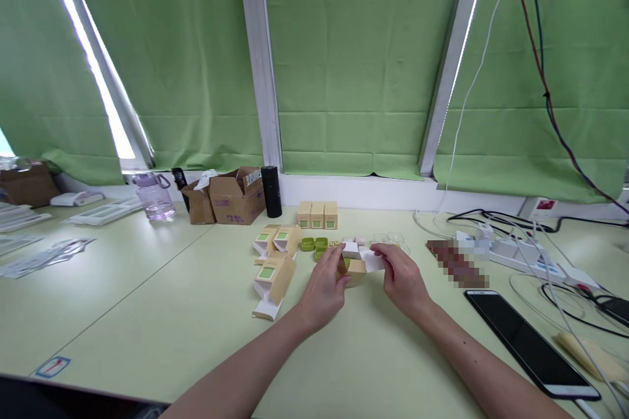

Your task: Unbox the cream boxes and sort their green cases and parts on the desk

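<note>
A small kraft cardboard box (pixel 356 270) is held over the table between my hands, its white inner flaps showing. My left hand (pixel 325 283) is closed on the box's left side. With thumb and fingers, my right hand (pixel 403 275) pinches a white flap (pixel 372 259) at the right; whether that flap is joined to the box I cannot tell for sure. Just behind are green small containers (pixel 314 244), partly hidden by my left hand. Left of my hands lie opened kraft boxes (pixel 273 278) with green labels. Clear round pieces (pixel 393 240) sit behind my right hand.
Three closed kraft boxes (pixel 317 215) stand at the back. A black bottle (pixel 271 192), brown cartons (pixel 237 196) and a purple water bottle (pixel 154 196) are at the back left. Rightward lie a phone (pixel 528 340), a power strip (pixel 528 260) and tangled cables.
</note>
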Motion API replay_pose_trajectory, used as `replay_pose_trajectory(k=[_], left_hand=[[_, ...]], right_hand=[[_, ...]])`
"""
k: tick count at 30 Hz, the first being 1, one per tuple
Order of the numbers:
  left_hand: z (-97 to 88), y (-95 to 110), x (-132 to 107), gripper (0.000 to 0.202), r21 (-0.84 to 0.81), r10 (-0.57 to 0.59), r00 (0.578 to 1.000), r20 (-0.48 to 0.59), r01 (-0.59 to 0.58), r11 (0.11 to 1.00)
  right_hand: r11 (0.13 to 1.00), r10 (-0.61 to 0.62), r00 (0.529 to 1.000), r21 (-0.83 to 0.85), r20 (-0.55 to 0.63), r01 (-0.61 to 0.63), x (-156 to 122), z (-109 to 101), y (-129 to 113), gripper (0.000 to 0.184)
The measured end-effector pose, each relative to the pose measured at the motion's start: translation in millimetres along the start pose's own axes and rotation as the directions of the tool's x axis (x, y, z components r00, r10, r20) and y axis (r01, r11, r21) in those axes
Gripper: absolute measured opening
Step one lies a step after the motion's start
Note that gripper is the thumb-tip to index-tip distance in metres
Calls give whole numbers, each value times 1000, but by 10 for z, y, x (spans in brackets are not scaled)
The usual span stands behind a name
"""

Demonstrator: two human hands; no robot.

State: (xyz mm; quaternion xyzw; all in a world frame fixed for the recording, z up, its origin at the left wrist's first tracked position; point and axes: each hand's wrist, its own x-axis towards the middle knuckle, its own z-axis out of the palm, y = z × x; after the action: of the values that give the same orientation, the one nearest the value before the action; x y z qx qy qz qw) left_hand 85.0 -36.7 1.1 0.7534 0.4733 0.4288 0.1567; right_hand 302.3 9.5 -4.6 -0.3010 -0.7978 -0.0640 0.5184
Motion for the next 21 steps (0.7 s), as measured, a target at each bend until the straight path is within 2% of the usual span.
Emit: replay_pose_trajectory(k=[14, 18, 21], left_hand=[[9, -18, -9, 70, -9, -12, 1000, -1, 12, 1000], [11, -22, -5, 70, -12, -2, 1000, -5, 2, 1000], [9, -20, -2, 70, -5, 5, 1000, -10, -5, 1000]], right_hand=[[1000, 13, 999, -13, -34, -14, 29, -14, -86, 35], [999, -51, 996, -12, -69, 50, 32, -12, -126, 38], [991, -134, 987, 3, -84, 134, 27, -8, -200, 46]])
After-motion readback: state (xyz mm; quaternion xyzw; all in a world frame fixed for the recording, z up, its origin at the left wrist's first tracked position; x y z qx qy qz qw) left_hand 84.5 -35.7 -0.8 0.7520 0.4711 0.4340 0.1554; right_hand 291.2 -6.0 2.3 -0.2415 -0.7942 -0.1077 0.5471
